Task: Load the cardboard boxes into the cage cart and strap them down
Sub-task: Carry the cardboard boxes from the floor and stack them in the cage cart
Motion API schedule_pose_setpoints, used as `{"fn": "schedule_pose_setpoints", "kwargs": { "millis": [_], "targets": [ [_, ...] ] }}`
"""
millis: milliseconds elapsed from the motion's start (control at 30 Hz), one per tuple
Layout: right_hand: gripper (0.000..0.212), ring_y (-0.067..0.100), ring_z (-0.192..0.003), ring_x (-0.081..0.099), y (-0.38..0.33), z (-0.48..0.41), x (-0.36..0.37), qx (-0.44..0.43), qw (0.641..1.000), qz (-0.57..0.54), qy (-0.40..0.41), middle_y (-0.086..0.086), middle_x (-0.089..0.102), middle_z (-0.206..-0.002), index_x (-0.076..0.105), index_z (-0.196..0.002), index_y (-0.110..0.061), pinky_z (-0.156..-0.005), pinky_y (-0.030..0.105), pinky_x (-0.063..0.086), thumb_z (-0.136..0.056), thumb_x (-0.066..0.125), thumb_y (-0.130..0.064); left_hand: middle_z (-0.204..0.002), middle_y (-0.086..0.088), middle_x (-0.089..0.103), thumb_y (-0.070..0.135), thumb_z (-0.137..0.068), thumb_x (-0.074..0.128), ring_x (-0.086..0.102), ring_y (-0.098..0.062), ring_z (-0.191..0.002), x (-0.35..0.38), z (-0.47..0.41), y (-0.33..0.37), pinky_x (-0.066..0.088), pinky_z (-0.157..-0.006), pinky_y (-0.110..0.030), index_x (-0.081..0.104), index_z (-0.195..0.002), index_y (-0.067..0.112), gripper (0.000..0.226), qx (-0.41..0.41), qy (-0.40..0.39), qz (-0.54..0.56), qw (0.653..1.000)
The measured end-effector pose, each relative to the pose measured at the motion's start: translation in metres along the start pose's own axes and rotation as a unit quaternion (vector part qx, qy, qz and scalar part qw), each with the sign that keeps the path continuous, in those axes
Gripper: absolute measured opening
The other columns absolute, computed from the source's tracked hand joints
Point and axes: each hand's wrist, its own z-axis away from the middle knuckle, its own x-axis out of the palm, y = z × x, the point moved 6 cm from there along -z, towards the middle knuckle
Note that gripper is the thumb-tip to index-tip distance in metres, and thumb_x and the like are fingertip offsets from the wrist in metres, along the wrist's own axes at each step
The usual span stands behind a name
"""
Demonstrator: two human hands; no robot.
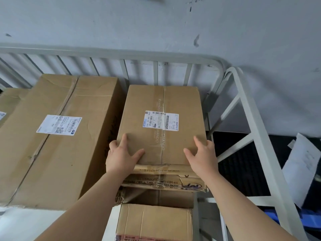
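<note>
A brown cardboard box (163, 101) with a white shipping label lies on top of a stack of boxes (163, 183) inside the grey metal cage cart (215, 63). My left hand (121, 155) grips its near left corner, thumb and forefinger on the top face. My right hand (202, 157) holds the near right corner, thumb on top, fingers over the edge. A large labelled box (57, 136) fills the cart to the left, level with the held one.
Another box (10, 100) shows at the far left edge. The cart's side rail (260, 140) runs down the right. A white paper sheet (302, 167) and blue crate (272, 218) lie on the dark floor beyond. A grey wall (156, 23) stands behind.
</note>
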Motion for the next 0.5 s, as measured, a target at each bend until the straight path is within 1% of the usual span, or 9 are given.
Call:
{"fn": "schedule_pose_setpoints", "kwargs": {
  "millis": [167, 267, 333, 400, 433, 500],
  "targets": [
    [0.068, 0.031, -0.125, 0.044, -0.002, -0.014, 0.013, 0.006, 0.999, 0.032, -0.026, 0.016, 0.021, -0.148, 0.023, -0.149, -0.03, -0.097, 0.037, 0.045, -0.091, 0.051, -0.052, -0.146, -0.012, 0.025, 0.066, -0.079, 0.057, 0.04, -0.033, -0.127, 0.011, -0.016, -0.002, 0.045, -0.098, -0.046, 0.011, -0.151, 0.03, 0.093, -0.002, 0.002, 0.006, 1.0],
    [0.067, 0.033, -0.126, 0.043, -0.005, -0.017, 0.016, 0.006, 0.998, 0.046, -0.039, 0.018, 0.019, -0.149, 0.021, -0.149, -0.03, -0.096, 0.039, 0.046, -0.092, 0.048, -0.051, -0.148, -0.012, 0.021, 0.066, -0.081, 0.055, 0.034, -0.034, -0.131, 0.013, -0.02, -0.003, 0.04, -0.104, -0.047, 0.008, -0.151, 0.03, 0.092, -0.001, -0.01, 0.009, 1.0],
    [0.067, 0.034, -0.127, 0.041, -0.007, -0.016, 0.016, 0.01, 0.997, 0.057, -0.055, 0.019, 0.02, -0.148, 0.018, -0.15, -0.029, -0.099, 0.041, 0.046, -0.093, 0.046, -0.05, -0.149, -0.014, 0.019, 0.066, -0.083, 0.052, 0.03, -0.034, -0.133, 0.012, -0.019, -0.002, 0.035, -0.106, -0.047, 0.004, -0.152, 0.03, 0.092, -0.003, -0.024, -0.002, 1.0],
    [0.065, 0.036, -0.132, 0.034, -0.009, -0.014, 0.014, 0.02, 0.994, 0.082, -0.064, 0.02, 0.02, -0.148, 0.018, -0.149, -0.028, -0.106, 0.045, 0.039, -0.094, 0.044, -0.049, -0.151, -0.015, 0.019, 0.067, -0.085, 0.047, 0.027, -0.035, -0.135, 0.009, -0.016, 0.001, 0.031, -0.109, -0.047, 0.004, -0.152, 0.029, 0.088, -0.002, -0.035, -0.046, 0.998],
    [0.064, 0.036, -0.135, 0.029, -0.011, -0.012, 0.011, 0.019, 0.992, 0.106, -0.062, 0.021, 0.021, -0.149, 0.02, -0.149, -0.026, -0.109, 0.046, 0.034, -0.094, 0.044, -0.049, -0.152, -0.015, 0.019, 0.066, -0.087, 0.045, 0.024, -0.035, -0.137, 0.006, -0.013, 0.004, 0.028, -0.11, -0.048, 0.007, -0.151, 0.028, 0.083, 0.003, -0.033, -0.076, 0.997],
    [0.06, 0.034, -0.141, 0.019, -0.02, -0.005, 0.003, -0.006, 0.989, 0.143, -0.045, 0.018, 0.019, -0.153, 0.028, -0.147, -0.021, -0.114, 0.047, 0.026, -0.095, 0.046, -0.046, -0.153, -0.012, 0.023, 0.06, -0.09, 0.044, 0.023, -0.034, -0.139, -0.006, -0.006, 0.012, 0.023, -0.112, -0.047, 0.021, -0.148, 0.025, 0.072, 0.029, -0.005, -0.115, 0.993]
  ]
}}
